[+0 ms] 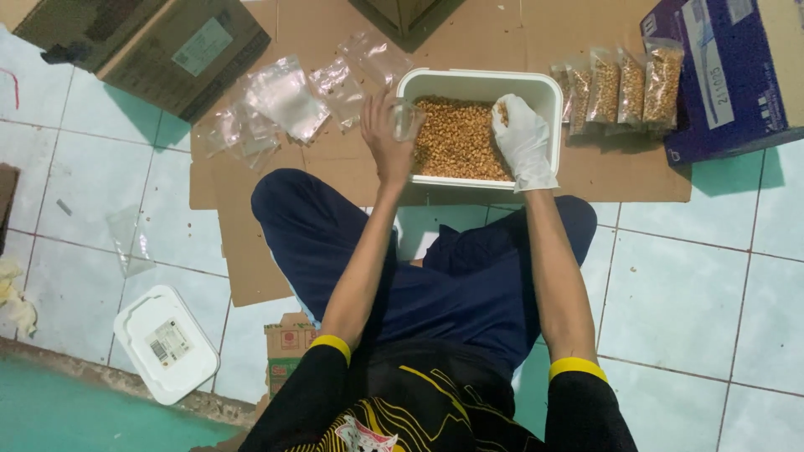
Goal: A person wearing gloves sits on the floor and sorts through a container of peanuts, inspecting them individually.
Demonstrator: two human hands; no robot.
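A white rectangular tub (477, 81) of small brown nuts (456, 138) rests on flattened cardboard in front of my crossed legs. My left hand (387, 134), bare, holds a small clear plastic bag (408, 120) open at the tub's left rim. My right hand (523, 138), in a white glove, reaches into the tub with its fingers curled over a pinch of nuts near the right wall. Several filled clear bags of nuts (624, 88) stand in a row to the right of the tub.
Empty clear bags (289, 99) lie scattered on the cardboard sheet (636, 172) left of the tub. A blue carton (729, 75) stands at far right, a brown box (167, 46) at top left. A white lid (165, 341) and a small printed carton (286, 347) lie on the tiled floor.
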